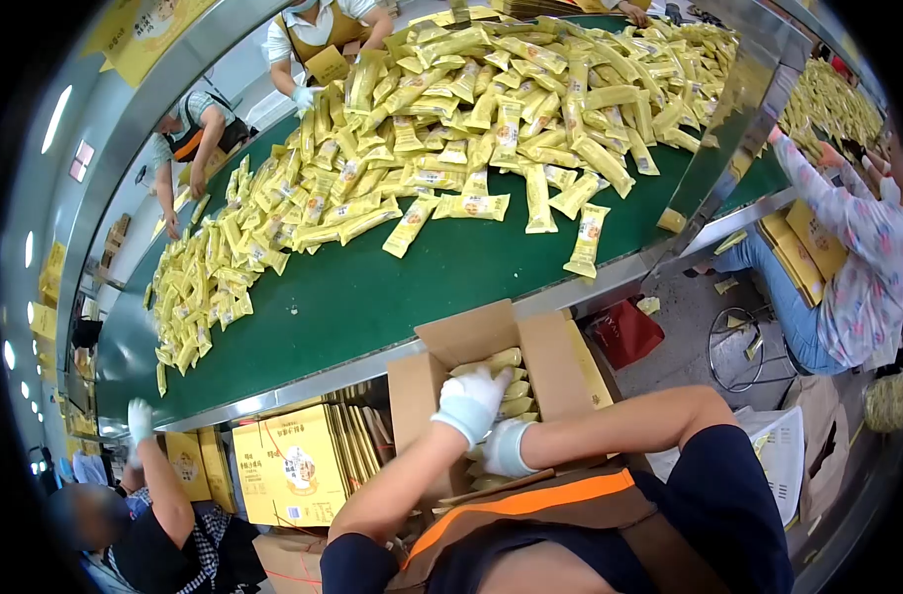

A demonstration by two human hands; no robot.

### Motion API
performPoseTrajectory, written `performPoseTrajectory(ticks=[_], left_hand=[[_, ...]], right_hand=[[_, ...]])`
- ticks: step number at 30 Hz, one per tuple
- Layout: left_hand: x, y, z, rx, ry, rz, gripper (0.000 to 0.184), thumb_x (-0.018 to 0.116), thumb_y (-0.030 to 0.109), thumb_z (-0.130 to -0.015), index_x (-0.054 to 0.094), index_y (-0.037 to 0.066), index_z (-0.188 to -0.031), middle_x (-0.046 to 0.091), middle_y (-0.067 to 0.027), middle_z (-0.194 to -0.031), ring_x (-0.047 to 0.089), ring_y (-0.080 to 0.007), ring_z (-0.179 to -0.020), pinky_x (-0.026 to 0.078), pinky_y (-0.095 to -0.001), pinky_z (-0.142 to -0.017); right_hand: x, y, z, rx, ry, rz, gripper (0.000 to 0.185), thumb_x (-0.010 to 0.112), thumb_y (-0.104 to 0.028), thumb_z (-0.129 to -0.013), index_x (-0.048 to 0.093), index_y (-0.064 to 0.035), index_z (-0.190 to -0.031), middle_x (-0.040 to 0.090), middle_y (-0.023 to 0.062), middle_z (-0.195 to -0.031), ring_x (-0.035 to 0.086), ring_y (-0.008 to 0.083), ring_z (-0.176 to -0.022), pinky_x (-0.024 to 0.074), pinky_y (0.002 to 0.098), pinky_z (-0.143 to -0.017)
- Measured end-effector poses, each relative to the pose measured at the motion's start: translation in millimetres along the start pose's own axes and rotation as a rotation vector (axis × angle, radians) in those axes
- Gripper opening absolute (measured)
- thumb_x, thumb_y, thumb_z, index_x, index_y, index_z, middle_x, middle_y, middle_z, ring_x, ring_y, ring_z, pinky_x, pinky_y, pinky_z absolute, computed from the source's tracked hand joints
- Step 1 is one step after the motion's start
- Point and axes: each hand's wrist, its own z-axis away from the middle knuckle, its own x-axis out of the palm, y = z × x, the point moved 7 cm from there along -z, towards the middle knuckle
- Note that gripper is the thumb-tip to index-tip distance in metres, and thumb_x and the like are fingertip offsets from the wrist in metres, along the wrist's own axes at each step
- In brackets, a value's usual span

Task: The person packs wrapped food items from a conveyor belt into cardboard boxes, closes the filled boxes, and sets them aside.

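An open cardboard box (409, 401) stands below the belt edge, its flaps raised. Yellow wrapped snack packets (516, 406) lie in a row inside it. My left hand (468, 404), in a white glove, rests over the packets at the box's far side, its fingers partly extended. Lower and to the right, my right hand (509, 447), also gloved, reaches into the box against the packets. Its fingers are hidden, so I cannot see whether it grips one.
Yellow packets (506, 129) are heaped on the green conveyor belt (362, 307). Flattened printed cartons (293, 465) stand left of the box. Co-workers sit or stand around the belt, one with a gloved hand (140, 421). A red bag (624, 335), wire stool (748, 346) and white crate (780, 460) are at right.
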Motion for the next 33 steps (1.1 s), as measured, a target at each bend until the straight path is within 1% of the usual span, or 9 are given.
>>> performPoseTrajectory(ticks=[2, 3, 6, 9, 15, 22, 27, 29, 33], left_hand=[[8, -4, 1, 0.053, -0.267, 0.265, 0.048, 0.051, 0.022, -0.096, 0.047, 0.024, -0.143, 0.062, -0.0169, -0.121, 0.06, -0.0333, -0.109, 0.053, -0.0461, -0.077], [18, -13, -16, 0.055, -0.053, 0.32, 0.052, 0.057, 0.029, -0.093, 0.046, 0.02, -0.143, 0.067, -0.0229, -0.108, 0.064, -0.0352, -0.105, 0.052, -0.0456, -0.085], [3, -18, -5, 0.376, 0.05, 0.42, 0.058, 0.06, 0.029, -0.091, 0.043, 0.015, -0.145, 0.068, -0.0211, -0.104, 0.065, -0.0391, -0.096, 0.052, -0.0442, -0.085], [-82, -33, 36, 0.49, 0.404, 0.726, 0.051, 0.065, 0.015, -0.086, 0.052, 0.009, -0.135, 0.066, -0.0164, -0.094, 0.063, -0.0357, -0.084, 0.052, -0.0411, -0.081], [-92, -193, 1, -0.101, 1.183, 0.812, 0.062, 0.07, 0.017, -0.085, 0.047, 0.004, -0.141, 0.057, -0.0182, -0.125, 0.058, -0.0322, -0.112, 0.048, -0.0373, -0.091], [-71, -233, -82, -0.214, 1.086, 0.699, 0.097, 0.077, 0.048, -0.076, 0.031, 0.008, -0.152, 0.043, -0.0231, -0.147, 0.042, -0.0409, -0.133, 0.033, -0.0457, -0.11], [-74, -233, -87, -0.477, 0.939, 0.291, 0.066, 0.065, 0.018, -0.079, 0.045, 0.015, -0.142, 0.057, -0.0141, -0.1, 0.058, -0.0351, -0.093, 0.049, -0.0467, -0.08], [-55, -243, -56, -0.53, 0.885, 0.288, 0.065, 0.064, 0.015, -0.079, 0.046, 0.014, -0.141, 0.059, -0.0142, -0.104, 0.058, -0.0355, -0.095, 0.049, -0.0458, -0.083], [-14, -251, -18, -0.468, 1.116, 0.308, 0.052, 0.062, 0.017, -0.084, 0.054, 0.008, -0.135, 0.06, -0.0169, -0.118, 0.057, -0.0364, -0.107, 0.048, -0.0428, -0.092]], right_hand=[[-43, -14, 34, -0.246, -0.035, -0.08, 0.037, 0.065, -0.024, -0.081, 0.066, -0.0087, -0.115, 0.07, 0.017, -0.102, 0.066, 0.0364, -0.1, 0.052, 0.0436, -0.086], [-62, -10, 38, -0.294, -0.186, -0.23, 0.036, 0.068, -0.026, -0.082, 0.065, -0.0089, -0.113, 0.069, 0.0168, -0.098, 0.066, 0.0345, -0.093, 0.0512, 0.044, -0.086], [-191, 62, 89, -0.542, 0.792, -0.588, 0.032, 0.068, -0.019, -0.086, 0.064, -0.0056, -0.115, 0.064, 0.0108, -0.108, 0.061, 0.0244, -0.1, 0.0494, 0.0356, -0.09], [-252, 252, 153, 0.281, 1.388, -0.379, 0.043, 0.062, -0.037, -0.091, 0.061, -0.008, -0.122, 0.065, 0.0164, -0.118, 0.065, 0.0311, -0.104, 0.0518, 0.0385, -0.091], [-279, 441, 139, 0.997, 1.274, -0.457, 0.105, 0.057, -0.076, -0.076, 0.02, -0.02, -0.157, 0.033, 0.0272, -0.154, 0.037, 0.0416, -0.14, 0.0311, 0.0433, -0.114], [-268, 371, 93, 0.515, 1.169, -0.249, 0.097, 0.072, -0.055, -0.074, 0.035, -0.0093, -0.15, 0.048, 0.0255, -0.142, 0.045, 0.0393, -0.133, 0.0359, 0.0406, -0.112], [-279, 287, -9, 0.528, 0.788, -0.277, 0.092, 0.065, -0.066, -0.075, 0.034, -0.0254, -0.151, 0.039, 0.0295, -0.147, 0.047, 0.0438, -0.13, 0.0404, 0.0419, -0.108], [-277, 283, -20, 0.435, 0.652, -0.223, 0.095, 0.063, -0.068, -0.075, 0.03, -0.0273, -0.154, 0.033, 0.0298, -0.151, 0.046, 0.0444, -0.132, 0.0413, 0.0412, -0.107], [-306, 285, 39, 0.201, 0.919, -0.197, 0.061, 0.06, -0.055, -0.086, 0.055, -0.0211, -0.135, 0.066, 0.0155, -0.118, 0.062, 0.033, -0.113, 0.048, 0.0387, -0.098]])
